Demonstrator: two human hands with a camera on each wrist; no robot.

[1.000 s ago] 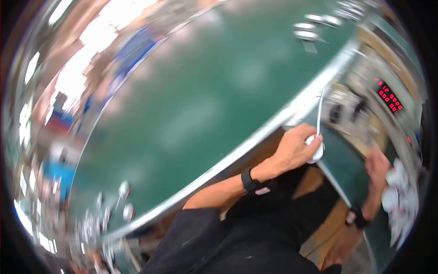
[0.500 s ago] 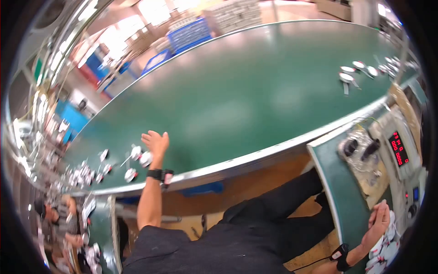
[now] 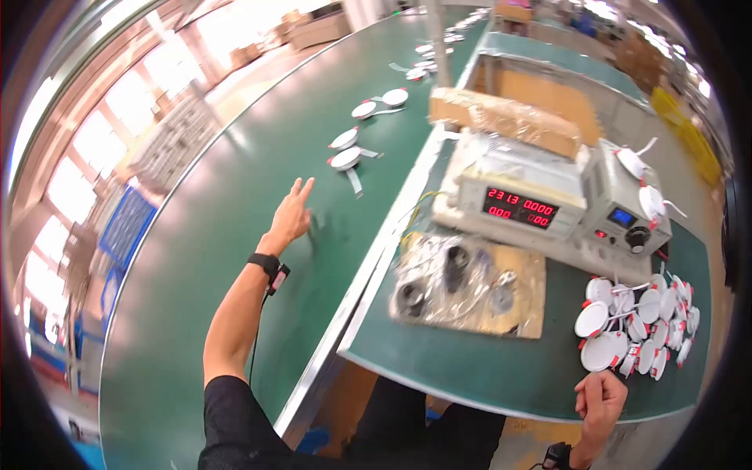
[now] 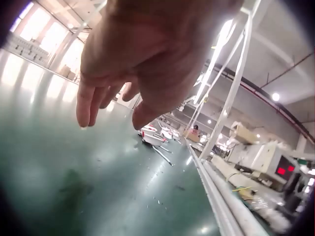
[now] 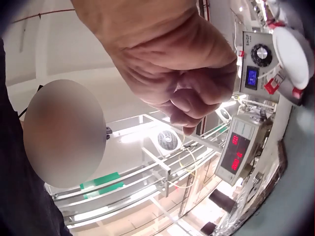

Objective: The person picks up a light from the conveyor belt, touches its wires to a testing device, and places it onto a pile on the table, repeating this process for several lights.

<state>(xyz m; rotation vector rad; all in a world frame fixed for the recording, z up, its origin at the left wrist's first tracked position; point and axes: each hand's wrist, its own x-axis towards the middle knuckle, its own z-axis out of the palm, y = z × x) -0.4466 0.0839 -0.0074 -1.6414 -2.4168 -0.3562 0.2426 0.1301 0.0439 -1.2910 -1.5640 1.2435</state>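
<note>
Your left hand (image 3: 291, 215) is stretched out over the long green conveyor belt (image 3: 219, 235) with its fingers straight and spread, holding nothing and touching nothing. In the left wrist view that hand (image 4: 147, 54) hangs above the belt surface (image 4: 74, 167), its fingers only loosely bent. Farther along the belt, well apart from your fingertips, lie several round white lamp discs with trailing leads (image 3: 345, 157); the left wrist view shows them only small and blurred (image 4: 152, 132). Your right hand (image 3: 600, 398) sits at the near edge of the green workbench (image 3: 501, 376), closed into a fist. The right wrist view shows the fingers curled tight (image 5: 182, 73) with nothing visible inside them. Just beyond that fist, on the right part of the bench, lies a heap of round white lamp discs with red clips (image 3: 634, 329), near your knuckles but not touching them. To the left of the heap lies a clear plastic sheet over black sockets (image 3: 462, 290). Behind it stands a pale grey meter with red digits (image 3: 521, 205), and beside that, to the right, a grey box with a blue display and a black knob (image 3: 627, 211). A plastic-wrapped brown carton (image 3: 505, 117) stands farther back.
</note>
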